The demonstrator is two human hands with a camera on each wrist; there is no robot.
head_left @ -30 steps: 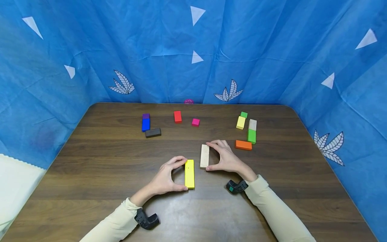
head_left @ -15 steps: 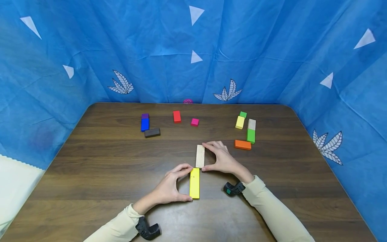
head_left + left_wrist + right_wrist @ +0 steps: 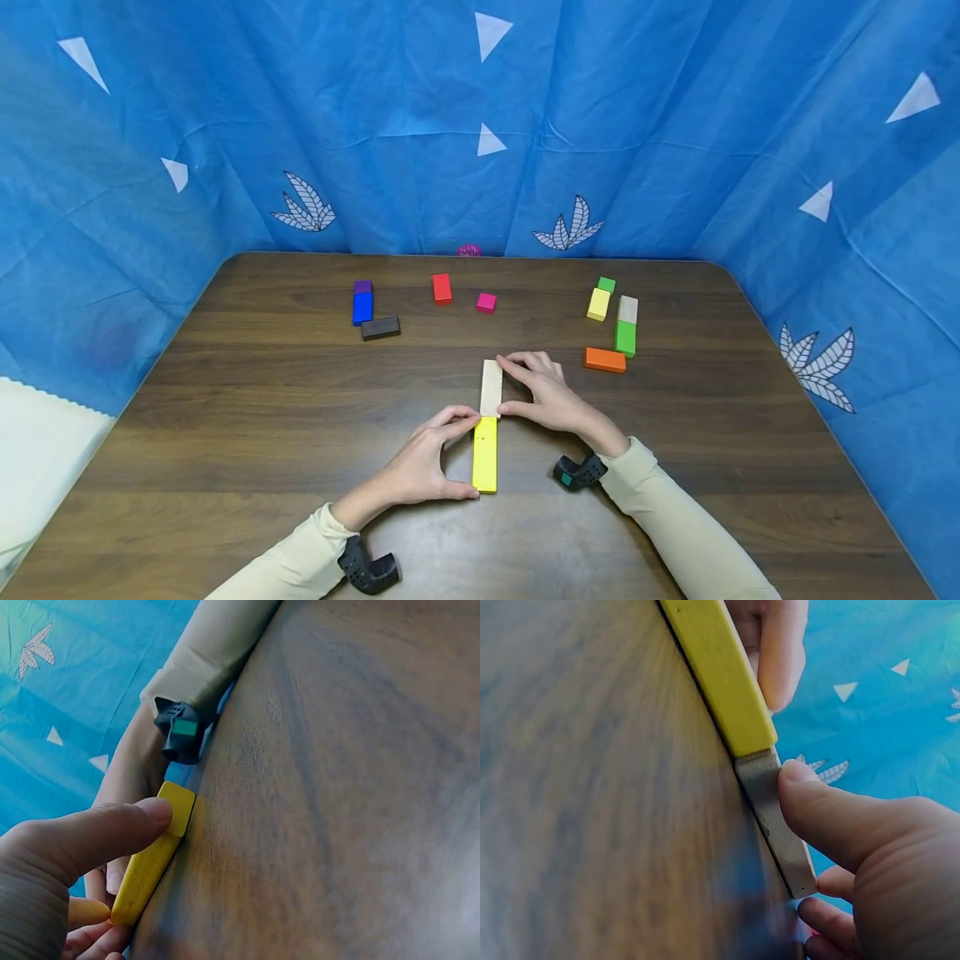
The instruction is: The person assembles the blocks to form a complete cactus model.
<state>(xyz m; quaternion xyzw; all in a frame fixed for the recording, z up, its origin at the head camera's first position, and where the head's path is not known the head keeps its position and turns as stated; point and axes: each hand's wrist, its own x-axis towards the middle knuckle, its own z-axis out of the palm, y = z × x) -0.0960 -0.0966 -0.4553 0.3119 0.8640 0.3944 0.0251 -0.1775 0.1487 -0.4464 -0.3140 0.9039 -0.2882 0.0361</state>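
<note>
Block [image 3: 485, 457], yellow, against left fingers [image 3: 459, 428]

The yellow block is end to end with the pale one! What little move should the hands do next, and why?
Maybe the right hand could gently let go of the pale block. It seems to lie flat on the table, meeting the yellow block with no clear gap, and the left hand holds the yellow one, so little should shift.

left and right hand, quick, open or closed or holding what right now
Left hand: closed on the yellow block, thumb and fingers gripping it.
Right hand: closed on the pale block, thumb and fingers gripping it.
</note>
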